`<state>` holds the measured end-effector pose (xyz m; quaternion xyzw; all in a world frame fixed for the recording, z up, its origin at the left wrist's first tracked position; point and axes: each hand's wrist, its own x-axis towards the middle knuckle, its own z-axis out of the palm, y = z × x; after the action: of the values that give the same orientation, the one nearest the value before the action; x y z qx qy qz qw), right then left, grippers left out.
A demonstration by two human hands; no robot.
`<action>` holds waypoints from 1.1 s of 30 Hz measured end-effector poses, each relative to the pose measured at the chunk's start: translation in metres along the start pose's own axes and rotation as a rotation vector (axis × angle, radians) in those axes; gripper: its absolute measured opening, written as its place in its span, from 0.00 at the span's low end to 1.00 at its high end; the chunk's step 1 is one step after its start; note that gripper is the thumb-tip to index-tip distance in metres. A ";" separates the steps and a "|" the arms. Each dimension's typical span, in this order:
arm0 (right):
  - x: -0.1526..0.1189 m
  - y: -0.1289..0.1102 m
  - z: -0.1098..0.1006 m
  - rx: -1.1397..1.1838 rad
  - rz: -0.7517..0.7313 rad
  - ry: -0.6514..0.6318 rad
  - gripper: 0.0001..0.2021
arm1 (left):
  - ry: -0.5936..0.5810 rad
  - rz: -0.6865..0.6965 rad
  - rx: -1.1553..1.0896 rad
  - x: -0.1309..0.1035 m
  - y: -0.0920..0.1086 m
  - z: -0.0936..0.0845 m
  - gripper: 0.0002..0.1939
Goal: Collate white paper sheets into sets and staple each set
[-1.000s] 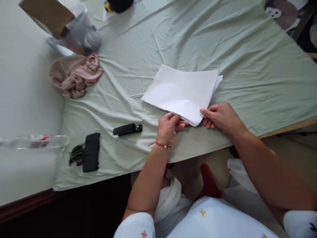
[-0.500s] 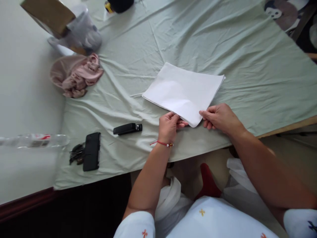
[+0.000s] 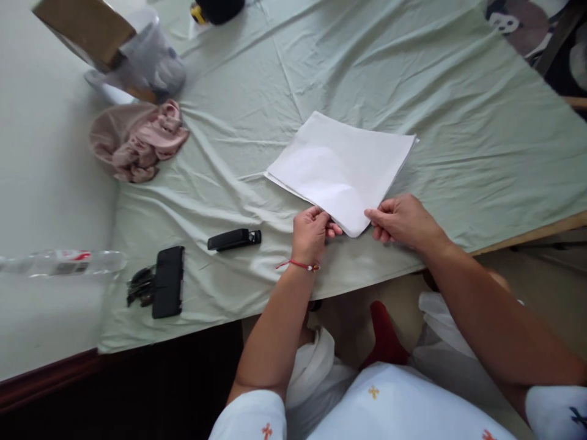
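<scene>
A thin stack of white paper (image 3: 342,162) lies at an angle over the green cloth, its near corner lifted between my hands. My left hand (image 3: 314,229), with a red string bracelet at the wrist, pinches the stack's near left edge; some fingers reach beneath the sheets. On the other side, my right hand (image 3: 398,221) grips the near right edge between thumb and curled fingers. The sheets are slightly out of line along the left edge. To the left of my left hand rests a black stapler (image 3: 234,239), touched by neither hand.
A black phone (image 3: 168,282) lies beside a bunch of keys (image 3: 141,286) at the left. Close to the wall are a clear plastic bottle (image 3: 76,263), a pink cloth (image 3: 144,142) and a bin with a cardboard box (image 3: 87,27). The table's front edge runs below my hands.
Both hands have stayed on the paper. My right hand has shifted slightly left and the near corner with it. At the left edge, the sheets have spread apart a little.
</scene>
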<state>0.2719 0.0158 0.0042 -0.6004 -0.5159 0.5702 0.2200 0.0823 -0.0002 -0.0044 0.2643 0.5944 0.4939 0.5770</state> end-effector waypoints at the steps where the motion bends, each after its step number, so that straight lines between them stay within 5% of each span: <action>1: -0.001 -0.001 0.000 0.017 0.008 -0.006 0.16 | 0.004 0.005 0.001 0.000 0.000 0.000 0.03; 15: -0.008 -0.013 0.005 0.053 0.072 -0.067 0.18 | 0.035 -0.025 -0.016 0.000 0.002 0.005 0.03; 27: -0.010 -0.015 0.004 0.087 0.121 -0.120 0.18 | 0.009 0.014 0.038 0.000 -0.002 0.000 0.15; 33: -0.004 -0.004 -0.003 0.127 0.082 -0.045 0.22 | 0.014 0.068 -0.174 -0.002 0.004 0.002 0.18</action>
<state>0.2741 0.0153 0.0103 -0.5930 -0.4582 0.6236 0.2226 0.0839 0.0001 0.0001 0.2297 0.5441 0.5648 0.5764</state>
